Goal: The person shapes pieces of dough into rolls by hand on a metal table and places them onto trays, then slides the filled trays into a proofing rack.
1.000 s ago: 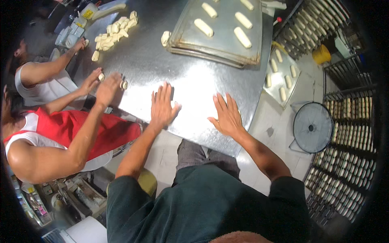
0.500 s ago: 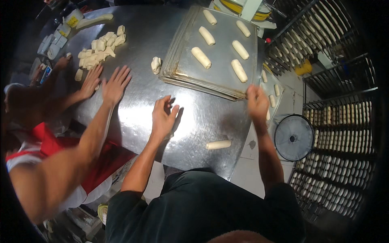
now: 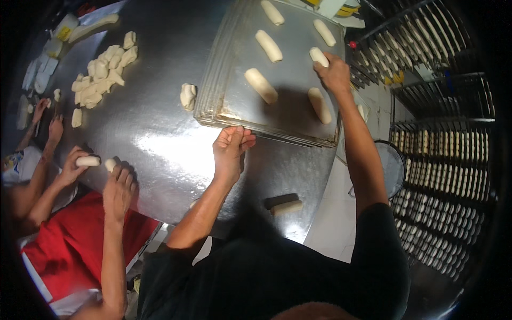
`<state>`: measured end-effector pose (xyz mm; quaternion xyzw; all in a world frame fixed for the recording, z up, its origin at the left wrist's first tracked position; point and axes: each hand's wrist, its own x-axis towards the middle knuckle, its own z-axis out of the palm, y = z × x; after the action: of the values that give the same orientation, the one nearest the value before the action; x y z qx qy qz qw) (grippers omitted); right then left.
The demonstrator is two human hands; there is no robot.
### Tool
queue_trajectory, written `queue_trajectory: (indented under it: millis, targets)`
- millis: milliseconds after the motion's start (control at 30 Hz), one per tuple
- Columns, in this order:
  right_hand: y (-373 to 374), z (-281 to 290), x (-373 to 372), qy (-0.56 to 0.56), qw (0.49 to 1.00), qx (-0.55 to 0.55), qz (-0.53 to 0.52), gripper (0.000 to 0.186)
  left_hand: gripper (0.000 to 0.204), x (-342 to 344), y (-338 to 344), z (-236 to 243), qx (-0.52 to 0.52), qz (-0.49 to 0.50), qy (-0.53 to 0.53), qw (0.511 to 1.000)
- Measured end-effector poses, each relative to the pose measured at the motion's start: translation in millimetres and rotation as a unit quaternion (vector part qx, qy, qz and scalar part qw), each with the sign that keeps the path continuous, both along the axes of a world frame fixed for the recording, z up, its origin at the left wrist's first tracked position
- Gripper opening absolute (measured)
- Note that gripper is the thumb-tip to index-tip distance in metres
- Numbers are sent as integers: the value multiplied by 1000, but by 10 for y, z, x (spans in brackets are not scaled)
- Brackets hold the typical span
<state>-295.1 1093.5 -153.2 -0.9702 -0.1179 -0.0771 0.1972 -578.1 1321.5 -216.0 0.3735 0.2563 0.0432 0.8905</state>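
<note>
My right hand (image 3: 336, 74) reaches over the top baking tray (image 3: 293, 74). Its fingers and thumb close on the middle dough roll (image 3: 318, 55) of the tray's right-hand row. Other pale dough rolls lie on the same tray, among them one (image 3: 261, 85) at the near left and one (image 3: 319, 105) in the right hand's shadow. At the near edge of the tray stack, my left hand (image 3: 229, 152) has its fingers curled and pinched against the rim. A single dough roll (image 3: 287, 208) rests on the steel table close to my body.
A lump of dough (image 3: 188, 96) sits left of the trays, and a heap of dough pieces (image 3: 101, 74) farther left. Beside me, a co-worker's hands (image 3: 117, 194) handle dough rolls. Racks (image 3: 445, 176) filled with dough rolls stand right, past a round grey container (image 3: 391, 168).
My right hand moved from the tray's near right corner onto a dough roll. My left hand went from open above the table to the tray rim. The co-worker's hands came nearer, with dough.
</note>
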Motion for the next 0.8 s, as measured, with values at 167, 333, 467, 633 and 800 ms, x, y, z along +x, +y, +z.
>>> queue_trajectory:
  millis: [167, 333, 467, 633, 800]
  targets:
    - [-343, -72, -316, -169, 985, 33, -10, 63, 28, -82, -128, 54, 9, 26, -14, 1000]
    - [-851, -393, -501, 114, 938, 263, -195, 29, 39, -152, -250, 32, 72, 8, -18, 997]
    - [-952, -430, -362, 136, 925, 313, -166, 25, 41, -158, -200, -6, 65, -57, -33, 996]
    - [-1140, -186, -599, 228, 852, 454, -129, 18, 59, -389, -205, 64, 74, -121, -42, 989]
    - [-1547, -384, -1379, 334, 673, 643, -145, 27, 74, -736, -484, 198, 24, -71, -29, 997]
